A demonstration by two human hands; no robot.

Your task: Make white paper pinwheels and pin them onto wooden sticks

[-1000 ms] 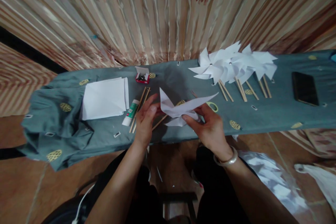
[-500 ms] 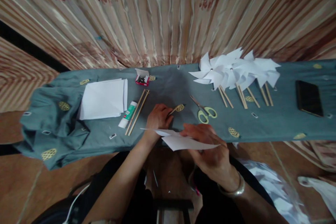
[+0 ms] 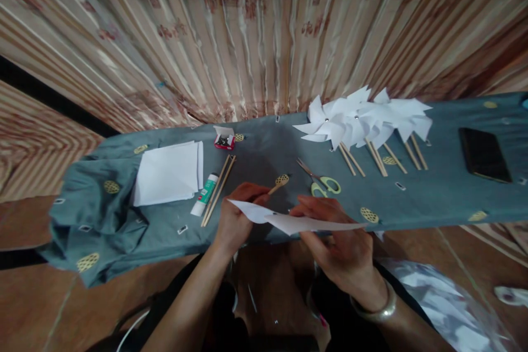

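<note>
Lowered from above the cloth [image 3: 268, 148] a second ago, the paper [image 3: 305, 224] now lies nearly flat at its near edge, a thin white sheet with long pointed tips. The right hand [image 3: 342, 239] pinches it near the middle; the left hand [image 3: 236, 219] is closed around a stick [image 3: 274, 188] by its left tip. Scissors [image 3: 324, 181], a glue stick [image 3: 205, 194], blank sheets [image 3: 169, 179], a phone [image 3: 483, 154] and finished pinwheels [image 3: 363, 118] lie on the grey-green cloth, before a striped curtain [image 3: 247, 38].
</note>
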